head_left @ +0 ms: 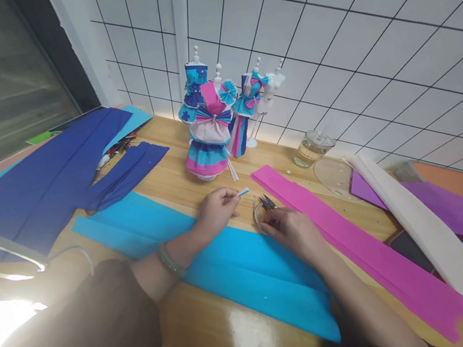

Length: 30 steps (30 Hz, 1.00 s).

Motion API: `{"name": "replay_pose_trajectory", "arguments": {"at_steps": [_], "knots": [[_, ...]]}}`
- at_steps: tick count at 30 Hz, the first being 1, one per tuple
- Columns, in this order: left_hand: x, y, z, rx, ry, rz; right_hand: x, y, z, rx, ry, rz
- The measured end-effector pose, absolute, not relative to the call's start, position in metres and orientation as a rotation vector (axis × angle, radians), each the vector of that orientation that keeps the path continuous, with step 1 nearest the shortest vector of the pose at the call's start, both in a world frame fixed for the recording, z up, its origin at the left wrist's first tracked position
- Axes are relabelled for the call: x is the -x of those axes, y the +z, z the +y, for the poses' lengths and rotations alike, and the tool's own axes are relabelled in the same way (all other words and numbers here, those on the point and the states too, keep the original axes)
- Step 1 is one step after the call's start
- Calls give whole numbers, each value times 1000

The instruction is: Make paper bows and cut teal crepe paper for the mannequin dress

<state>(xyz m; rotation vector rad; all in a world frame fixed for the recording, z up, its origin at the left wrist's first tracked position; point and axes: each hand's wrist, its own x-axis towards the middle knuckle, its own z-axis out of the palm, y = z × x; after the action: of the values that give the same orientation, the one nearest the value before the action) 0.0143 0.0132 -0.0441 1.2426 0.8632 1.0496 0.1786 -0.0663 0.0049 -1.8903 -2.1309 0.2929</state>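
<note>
The small white stick with a light blue tip [241, 193] sits between the thumb and fingers of the left hand [216, 210], so this grip is pinched on it, and the tip points to the right, just above the wooden surface [171, 183]. Close to the right of this grip, the right hand [292, 231] lies on the small scissors with metal loop handles [263, 209]; its fingers cover the handles, and I cannot tell if they are closed through them or only resting.

Under both hands lies the long light blue sheet of crepe paper [247, 265]. Beyond the right hand runs the long pink strip of crepe paper [360, 252]. Far ahead of the grips stand the small mannequins in blue and pink paper dresses [214, 123].

To do this well, I think the stick should stay firmly pinched near its middle, and the scissors should be taken fully into the fingers before any cut.
</note>
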Motion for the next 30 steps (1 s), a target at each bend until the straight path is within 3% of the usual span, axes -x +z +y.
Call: {"name": "replay_pose_trajectory", "arguments": {"at_steps": [8, 21, 25, 30], "knots": [[-12, -57, 22, -1466, 1026, 1026, -193, -3, -62, 2124, -67, -1937], [-11, -44, 18, -1417, 1169, 1044, -211, -16, -52, 2206, 103, -1876], [-11, -46, 18, -1420, 1121, 1077, -210, -12, -55, 2245, -56, -1887], [-12, -40, 15, -1376, 1103, 1030, -188, -1, -63, 2047, 26, -1965]]}}
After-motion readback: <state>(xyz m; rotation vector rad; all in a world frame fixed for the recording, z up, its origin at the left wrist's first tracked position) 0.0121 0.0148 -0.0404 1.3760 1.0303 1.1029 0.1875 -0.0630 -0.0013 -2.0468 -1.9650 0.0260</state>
